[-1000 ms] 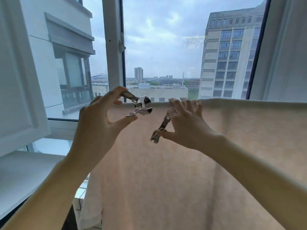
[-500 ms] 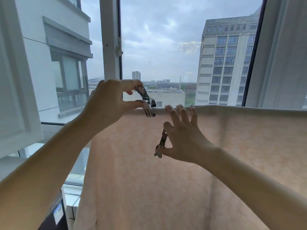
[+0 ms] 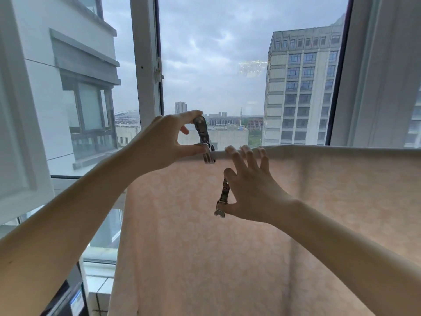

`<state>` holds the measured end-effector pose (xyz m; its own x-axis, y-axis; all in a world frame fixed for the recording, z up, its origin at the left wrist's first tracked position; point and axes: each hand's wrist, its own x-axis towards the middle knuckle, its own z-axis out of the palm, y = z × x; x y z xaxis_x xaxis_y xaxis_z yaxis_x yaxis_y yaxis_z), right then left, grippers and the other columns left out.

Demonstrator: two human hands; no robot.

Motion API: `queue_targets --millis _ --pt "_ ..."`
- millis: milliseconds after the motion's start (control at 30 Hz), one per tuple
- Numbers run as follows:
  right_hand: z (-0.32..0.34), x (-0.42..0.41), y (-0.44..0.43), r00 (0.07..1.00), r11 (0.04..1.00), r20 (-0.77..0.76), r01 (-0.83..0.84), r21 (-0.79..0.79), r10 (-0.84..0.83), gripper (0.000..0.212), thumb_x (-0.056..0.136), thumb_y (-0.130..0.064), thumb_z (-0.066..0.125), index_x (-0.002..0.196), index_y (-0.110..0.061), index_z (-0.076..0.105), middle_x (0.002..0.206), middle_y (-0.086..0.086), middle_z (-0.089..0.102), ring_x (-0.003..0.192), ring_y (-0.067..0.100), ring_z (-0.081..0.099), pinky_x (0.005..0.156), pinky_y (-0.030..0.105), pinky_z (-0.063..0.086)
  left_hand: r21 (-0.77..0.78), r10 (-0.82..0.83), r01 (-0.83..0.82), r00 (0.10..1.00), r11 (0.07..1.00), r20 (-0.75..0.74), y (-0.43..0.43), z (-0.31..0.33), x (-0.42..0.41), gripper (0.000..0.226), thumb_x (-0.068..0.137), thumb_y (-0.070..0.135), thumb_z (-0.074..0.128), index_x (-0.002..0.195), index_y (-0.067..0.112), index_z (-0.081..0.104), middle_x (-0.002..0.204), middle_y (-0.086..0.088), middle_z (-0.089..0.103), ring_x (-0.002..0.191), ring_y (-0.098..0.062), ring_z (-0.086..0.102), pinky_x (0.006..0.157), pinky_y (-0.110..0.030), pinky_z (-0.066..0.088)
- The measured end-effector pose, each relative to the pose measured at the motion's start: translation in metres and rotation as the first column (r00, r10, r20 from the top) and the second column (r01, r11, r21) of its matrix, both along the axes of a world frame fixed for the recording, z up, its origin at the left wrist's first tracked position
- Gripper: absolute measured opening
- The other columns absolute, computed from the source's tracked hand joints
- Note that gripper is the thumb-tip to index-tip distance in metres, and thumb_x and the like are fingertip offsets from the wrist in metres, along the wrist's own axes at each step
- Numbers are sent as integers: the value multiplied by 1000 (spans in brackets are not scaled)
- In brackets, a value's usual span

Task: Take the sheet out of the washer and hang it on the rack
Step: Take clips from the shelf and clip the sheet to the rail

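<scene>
While the sheet (image 3: 227,236) hangs draped over what must be the rack, which is hidden under the top fold, the risk now lies in the pegging. The left hand (image 3: 164,142) squeezes a metal clip (image 3: 202,137) between thumb and forefinger, its mouth set on the fold just left of the right hand's fingertips. If that mouth catches only cloth and misses the rack beneath, the clip would likely anchor nothing, and the sheet could slide off.

A second hazard sits in the right hand (image 3: 248,190): a spare clip (image 3: 224,195) is pinned only by the thumb against the palm's edge, below the fingers, and could drop if the thumb eases.

The left wrist is raised, its forearm reaching up from the lower left. The right hand's four fingers are straight and fanned, tips pressing the fold, its forearm entering from the lower right.
</scene>
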<state>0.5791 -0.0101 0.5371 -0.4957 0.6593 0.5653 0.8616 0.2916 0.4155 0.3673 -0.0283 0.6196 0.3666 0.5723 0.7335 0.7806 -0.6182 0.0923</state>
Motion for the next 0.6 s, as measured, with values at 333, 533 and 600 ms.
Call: queue_targets --millis 333,533,600 --pt "-5 8 -4 998 999 -48 -46 0 46 70 77 -75 52 111 -13 53 159 11 -3 145 40 -5 112 61 -6 466 258 -139 945 874 -202 -17 -15 19 54 78 5 72 130 13 59 129 -5 62 121 -29 53 100 -46 44" --pt "-6 19 -8 997 1000 -81 -11 24 13 77 76 -76 48 116 -11 54 158 15 11 145 42 2 115 58 2 606 386 -137 872 784 -302 -13 -47 52 38 81 1 61 119 2 65 118 -12 67 122 -35 52 109 -47 35" --pt "-3 28 -11 995 1000 -101 25 17 -23 81 76 -77 44 120 -10 55 159 13 10 145 41 0 116 58 4 619 337 -53 874 783 -352 -5 -61 65 33 84 4 54 114 3 69 110 -10 70 116 -31 58 102 -43 44"
